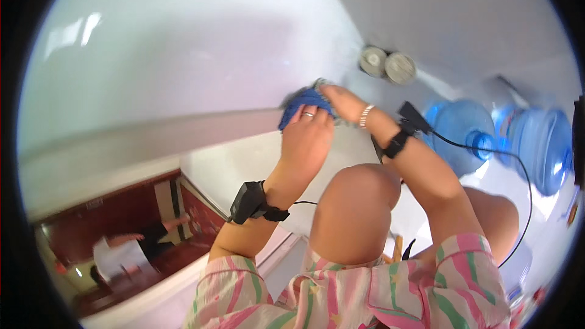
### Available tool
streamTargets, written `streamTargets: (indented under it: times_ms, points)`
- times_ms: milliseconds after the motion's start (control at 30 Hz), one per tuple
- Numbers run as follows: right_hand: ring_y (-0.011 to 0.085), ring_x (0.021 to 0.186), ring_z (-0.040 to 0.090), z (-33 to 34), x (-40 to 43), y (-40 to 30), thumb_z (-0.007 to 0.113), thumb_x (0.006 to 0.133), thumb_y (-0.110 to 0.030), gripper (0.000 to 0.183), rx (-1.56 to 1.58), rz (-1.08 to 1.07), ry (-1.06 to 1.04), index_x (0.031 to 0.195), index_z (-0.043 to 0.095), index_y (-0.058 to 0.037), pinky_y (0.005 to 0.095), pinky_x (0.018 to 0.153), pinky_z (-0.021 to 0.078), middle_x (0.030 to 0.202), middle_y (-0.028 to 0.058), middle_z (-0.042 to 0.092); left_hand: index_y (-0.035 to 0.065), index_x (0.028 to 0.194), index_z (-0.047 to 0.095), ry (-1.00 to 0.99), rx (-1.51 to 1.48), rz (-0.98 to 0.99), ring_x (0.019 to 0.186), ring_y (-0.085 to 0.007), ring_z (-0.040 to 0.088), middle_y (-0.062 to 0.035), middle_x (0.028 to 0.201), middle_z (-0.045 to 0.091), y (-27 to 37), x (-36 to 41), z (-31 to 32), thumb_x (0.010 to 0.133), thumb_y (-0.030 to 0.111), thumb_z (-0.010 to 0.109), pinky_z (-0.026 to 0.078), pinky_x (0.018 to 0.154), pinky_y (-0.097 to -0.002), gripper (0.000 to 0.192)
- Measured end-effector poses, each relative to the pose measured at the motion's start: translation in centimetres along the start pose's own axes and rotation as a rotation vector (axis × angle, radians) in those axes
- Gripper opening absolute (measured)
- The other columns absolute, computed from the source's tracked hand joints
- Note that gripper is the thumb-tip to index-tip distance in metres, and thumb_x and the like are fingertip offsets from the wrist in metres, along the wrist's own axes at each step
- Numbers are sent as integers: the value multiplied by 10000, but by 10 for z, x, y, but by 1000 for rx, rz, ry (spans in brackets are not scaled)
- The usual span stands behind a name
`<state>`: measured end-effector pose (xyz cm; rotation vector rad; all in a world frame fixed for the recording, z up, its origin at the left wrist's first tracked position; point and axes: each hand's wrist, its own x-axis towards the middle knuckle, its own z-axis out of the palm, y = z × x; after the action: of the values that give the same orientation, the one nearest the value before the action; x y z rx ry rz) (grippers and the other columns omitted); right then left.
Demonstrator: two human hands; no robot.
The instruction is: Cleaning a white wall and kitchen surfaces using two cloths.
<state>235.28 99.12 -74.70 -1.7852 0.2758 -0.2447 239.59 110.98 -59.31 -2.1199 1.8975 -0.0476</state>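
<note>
A blue cloth (302, 106) with a greyish, ragged part is bunched between my two hands at the lower corner of a pale, glossy wall (183, 64). My left hand (308, 135), with a ring on one finger, has its fingers curled into the blue part. Beside it on the right, my right hand (345, 103) grips the greyish edge of the same cloth; its fingertips are partly hidden. Both wrists carry black strapped devices, and a light beaded bracelet (366, 116) circles the right one. My bare knees lie below the hands.
Two round, whitish objects (387, 65) stand near the wall corner. Large blue plastic water bottles (464, 135) lie at the right, with a black cable (512, 153) passing over them. At the lower left, beyond an opening, a person in a white top (121, 256) is near a dark red surface.
</note>
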Motion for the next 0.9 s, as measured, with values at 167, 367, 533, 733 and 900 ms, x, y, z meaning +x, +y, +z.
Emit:
streamTargets:
  times_ms: [167, 367, 533, 733, 900]
  points:
    - [327, 1008, 599, -41, 16, -155, 359, 996, -337, 457, 344, 234, 8, 1066, 581, 56, 389, 938, 440, 1036, 242, 646, 127, 961, 719, 540, -80, 73, 954, -161, 594, 9, 926, 629, -53, -44, -47, 794, 161, 692, 451, 859, -306, 172]
    - [205, 939, 570, -52, -10, -289, 341, 1000, -382, 509, 333, 74, 164, 1112, 588, 49, 320, 919, 435, 1045, 107, 634, 198, 929, 744, 926, -24, 228, 934, -136, 601, 66, 896, 630, -103, -64, -116, 755, 186, 732, 466, 793, -326, 174]
    - [198, 1115, 587, -44, -5, -393, 405, 997, -395, 487, 822, -138, 260, 1267, 552, -17, 334, 1004, 433, 1209, 98, 623, 229, 820, 685, 1160, 277, 510, 870, -114, 596, 108, 848, 593, -169, -85, -244, 717, 210, 647, 493, 744, -267, 112]
    - [221, 1167, 569, -37, 11, -530, 364, 1007, -496, 570, 807, -533, 390, 1301, 531, -38, 368, 1037, 425, 1256, 95, 609, 261, 894, 637, 1468, 353, 416, 983, -174, 568, 94, 995, 586, -213, -105, -335, 708, 274, 656, 456, 816, -371, 187]
    - [221, 1276, 475, -18, 36, -492, 321, 1026, -538, 682, 655, -554, 450, 1445, 362, -1, 352, 1107, 344, 1397, 126, 486, 230, 969, 624, 1487, 311, 235, 1187, -292, 469, -5, 1193, 549, -206, -83, -285, 660, 321, 689, 358, 947, -512, 329]
